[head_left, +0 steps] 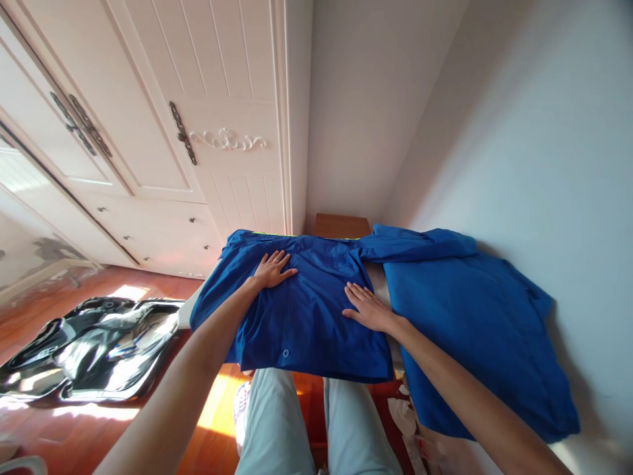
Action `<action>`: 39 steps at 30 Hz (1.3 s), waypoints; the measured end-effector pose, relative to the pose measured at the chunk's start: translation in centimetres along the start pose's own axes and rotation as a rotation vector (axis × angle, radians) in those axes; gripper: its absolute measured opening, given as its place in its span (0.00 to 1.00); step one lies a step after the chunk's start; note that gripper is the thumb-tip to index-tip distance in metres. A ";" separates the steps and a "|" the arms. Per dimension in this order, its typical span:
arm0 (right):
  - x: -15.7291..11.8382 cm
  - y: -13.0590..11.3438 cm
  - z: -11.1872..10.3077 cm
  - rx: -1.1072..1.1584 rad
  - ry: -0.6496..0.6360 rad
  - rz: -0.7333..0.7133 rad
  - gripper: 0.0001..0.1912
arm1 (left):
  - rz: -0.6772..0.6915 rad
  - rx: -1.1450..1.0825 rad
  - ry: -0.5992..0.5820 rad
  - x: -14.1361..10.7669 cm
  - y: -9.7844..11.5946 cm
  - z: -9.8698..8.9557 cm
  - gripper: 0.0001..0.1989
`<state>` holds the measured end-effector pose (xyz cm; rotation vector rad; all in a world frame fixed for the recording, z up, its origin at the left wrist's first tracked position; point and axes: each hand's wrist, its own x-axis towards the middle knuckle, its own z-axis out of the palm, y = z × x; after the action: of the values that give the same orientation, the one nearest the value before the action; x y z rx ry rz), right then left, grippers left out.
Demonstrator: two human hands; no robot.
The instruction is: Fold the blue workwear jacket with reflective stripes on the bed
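Observation:
A blue button-front shirt [316, 323] lies spread over a raised surface in front of my legs, its lower edge hanging toward me. My left hand [274, 269] rests flat on the shirt's upper left part, fingers spread. On the right part of the same shirt lies my right hand [364, 307], palm down with the fingers stretched out. More blue cloth [459, 316], which looks like another garment, is draped to the right, partly under my right forearm. A blue sleeve-like strip [420, 245] runs across its top. The surface beneath is mostly hidden.
A white wardrobe [237, 79] with dark metal handles stands ahead to the left. An open suitcase [99, 349] with things in it lies on the wooden floor. A brown wooden piece [341, 225] shows behind the shirt. A pale wall [524, 145] closes off the right.

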<state>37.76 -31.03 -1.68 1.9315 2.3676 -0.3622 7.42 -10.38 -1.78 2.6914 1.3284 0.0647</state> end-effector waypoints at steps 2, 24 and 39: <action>0.6 0.0 0.0 -0.020 0.017 0.039 0.44 | 0.000 0.000 -0.009 1.0 -0.6 -0.2 0.45; -13.3 -5.4 5.7 -0.357 0.362 -0.218 0.48 | 0.430 0.017 -0.045 -8.6 3.6 0.1 0.42; -7.4 -9.4 5.7 -0.202 0.345 -0.287 0.37 | 0.260 -0.044 0.176 -21.0 -0.5 1.6 0.39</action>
<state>29.59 -41.15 -4.46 1.6792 2.7739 0.2118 -5.59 -26.86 -2.97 2.8588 0.9940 0.3609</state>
